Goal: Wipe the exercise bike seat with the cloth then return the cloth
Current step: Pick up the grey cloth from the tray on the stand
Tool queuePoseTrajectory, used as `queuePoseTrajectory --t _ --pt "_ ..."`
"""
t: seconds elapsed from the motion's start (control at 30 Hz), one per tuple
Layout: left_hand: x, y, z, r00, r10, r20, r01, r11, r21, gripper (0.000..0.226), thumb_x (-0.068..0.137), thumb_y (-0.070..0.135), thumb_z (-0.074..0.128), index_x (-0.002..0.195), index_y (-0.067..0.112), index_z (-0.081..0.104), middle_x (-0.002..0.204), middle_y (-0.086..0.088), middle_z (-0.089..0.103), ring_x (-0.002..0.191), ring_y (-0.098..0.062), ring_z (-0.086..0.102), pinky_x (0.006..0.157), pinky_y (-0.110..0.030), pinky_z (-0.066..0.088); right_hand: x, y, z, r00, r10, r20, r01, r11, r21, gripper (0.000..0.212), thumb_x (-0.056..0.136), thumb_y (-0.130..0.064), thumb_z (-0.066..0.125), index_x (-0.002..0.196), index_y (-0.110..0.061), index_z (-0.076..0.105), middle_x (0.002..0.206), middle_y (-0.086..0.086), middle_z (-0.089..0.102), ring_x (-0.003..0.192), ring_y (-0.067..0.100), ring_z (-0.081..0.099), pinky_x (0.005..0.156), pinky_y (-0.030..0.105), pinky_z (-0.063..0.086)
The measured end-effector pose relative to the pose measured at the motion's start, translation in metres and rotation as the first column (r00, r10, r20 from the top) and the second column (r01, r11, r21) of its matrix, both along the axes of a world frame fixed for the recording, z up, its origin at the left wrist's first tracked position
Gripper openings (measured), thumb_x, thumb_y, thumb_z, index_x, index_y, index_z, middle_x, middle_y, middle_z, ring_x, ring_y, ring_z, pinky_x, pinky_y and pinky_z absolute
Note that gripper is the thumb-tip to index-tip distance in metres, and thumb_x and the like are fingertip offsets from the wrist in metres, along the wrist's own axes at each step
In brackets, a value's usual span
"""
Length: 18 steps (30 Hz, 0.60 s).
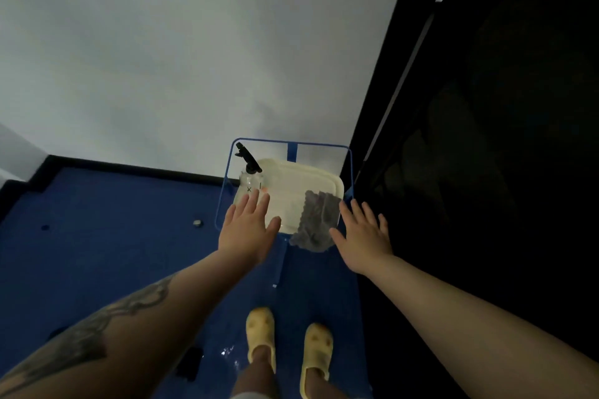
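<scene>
We held our left hand (248, 230) and right hand (363, 236) flat and empty over the tray (301, 178) — the cloth (316, 220) draped over its near right edge, spray bottle (250, 172) far left.

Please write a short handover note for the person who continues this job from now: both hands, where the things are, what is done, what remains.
Left hand: open, empty, held over the near left part of the white tray.
Right hand: open, empty, just right of the cloth.
The grey cloth lies on the tray's near right corner, hanging over the edge. A spray bottle stands at the tray's far left.
The bike seat is not in view, so whether it was wiped cannot be told.
Left: if not wiped, take the cloth, wipe the seat, return the cloth.
</scene>
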<state>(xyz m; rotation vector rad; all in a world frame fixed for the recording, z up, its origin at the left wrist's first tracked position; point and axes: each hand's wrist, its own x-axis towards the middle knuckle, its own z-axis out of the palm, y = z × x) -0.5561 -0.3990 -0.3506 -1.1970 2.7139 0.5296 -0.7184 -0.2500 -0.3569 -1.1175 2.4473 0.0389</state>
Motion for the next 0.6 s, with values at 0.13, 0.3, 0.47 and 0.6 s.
queuePoseTrajectory --t 0.13,0.3,0.47,0.6 --pt "-0.013 -0.014 -0.03 0.997 -0.038 0.073 0.033 0.997 0.075 0.061 0.096 0.048 0.023 0.149 0.023 0.008 0.159 0.0 0.002 0.146 -0.019 -0.001 0.118 -0.039 0.002 -0.011 -0.016 -0.024 0.999 -0.032 0.035 0.03 0.999 0.034 0.066 0.099 -0.053 0.022 0.154 -0.027 -0.003 0.163 0.001 -0.004 0.149 0.021 -0.007 0.117 0.045 -0.004" --pt "-0.027 -0.029 -0.071 0.992 -0.077 0.105 0.06 0.987 0.148 0.06 0.096 0.049 0.023 0.149 0.024 0.008 0.159 0.001 0.002 0.146 -0.018 -0.002 0.117 -0.038 0.001 -0.018 -0.033 -0.061 0.995 -0.052 0.081 0.043 0.994 0.104 0.065 0.099 -0.052 0.022 0.154 -0.026 -0.003 0.163 0.001 -0.004 0.149 0.021 -0.006 0.118 0.045 -0.004" --pt "-0.035 -0.043 -0.11 0.984 -0.119 0.131 0.09 0.974 0.208 0.06 0.096 0.05 0.023 0.149 0.024 0.01 0.159 0.0 0.004 0.146 -0.019 -0.001 0.116 -0.038 0.001 -0.022 -0.046 -0.103 0.984 -0.081 0.157 0.058 0.988 0.146 0.063 0.1 -0.049 0.024 0.154 -0.026 0.001 0.163 -0.001 -0.003 0.149 0.02 -0.005 0.118 0.043 -0.001" --pt "-0.031 -0.052 -0.135 0.976 -0.124 0.177 0.078 0.966 0.248 0.06 0.096 0.051 0.022 0.149 0.024 0.011 0.159 0.001 0.004 0.146 -0.018 -0.001 0.116 -0.037 0.0 -0.023 -0.05 -0.128 0.968 -0.074 0.238 0.036 0.986 0.16 0.059 0.101 -0.045 0.025 0.154 -0.028 0.007 0.163 -0.002 -0.001 0.149 0.019 0.0 0.118 0.042 0.001"
